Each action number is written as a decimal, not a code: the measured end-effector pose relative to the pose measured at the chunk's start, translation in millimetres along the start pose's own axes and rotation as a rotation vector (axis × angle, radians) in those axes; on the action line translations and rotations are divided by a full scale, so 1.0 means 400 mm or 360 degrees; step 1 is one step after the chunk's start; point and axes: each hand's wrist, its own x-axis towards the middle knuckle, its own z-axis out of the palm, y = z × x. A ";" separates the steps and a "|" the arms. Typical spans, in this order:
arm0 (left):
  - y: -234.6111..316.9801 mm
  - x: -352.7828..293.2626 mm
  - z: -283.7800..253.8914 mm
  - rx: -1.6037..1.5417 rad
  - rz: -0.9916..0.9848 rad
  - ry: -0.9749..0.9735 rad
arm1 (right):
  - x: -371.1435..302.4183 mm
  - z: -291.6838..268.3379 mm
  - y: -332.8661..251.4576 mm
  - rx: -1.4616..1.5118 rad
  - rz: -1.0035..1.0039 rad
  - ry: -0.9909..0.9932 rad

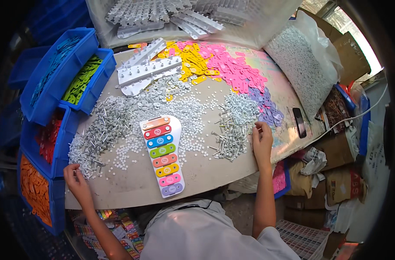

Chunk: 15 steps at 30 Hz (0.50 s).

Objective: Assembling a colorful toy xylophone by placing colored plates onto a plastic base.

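A toy xylophone (pixel 180 134) lies in front of me: a white plastic base with a row of coloured, numbered bars. White round caps sit at the ends of the uppermost bars; the lower bars show small dark dots there. My left hand (pixel 77 181) is at the left table edge, fingers curled together beside a heap of metal pins with white heads (pixel 87 149). At the right, my right hand (pixel 262 141) rests by a heap of silver pins (pixel 230 138), its fingers bent and drawn together. Whatever either hand holds is too small to make out. Neither hand touches the xylophone.
Small white caps (pixel 191 115) spread over the middle. Yellow (pixel 191 58), pink (pixel 236 71) and purple bars (pixel 267 106) lie behind, near white bases (pixel 150 71). Blue bins (pixel 102 78) stand left. A black phone (pixel 299 122) and a full plastic bag (pixel 299 56) are right.
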 end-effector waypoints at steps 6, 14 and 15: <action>0.024 -0.015 -0.040 0.0150 -0.0013 -0.0047 | 0.056 0.075 0.078 -0.0286 -0.0142 0.0061; 0.070 -0.005 -0.021 0.0162 -0.0024 0.0013 | 0.056 0.016 0.110 -0.0326 -0.0205 -0.0036; 0.069 -0.005 -0.024 0.0129 -0.0037 -0.0001 | 0.059 0.020 0.099 -0.0463 -0.0168 -0.0083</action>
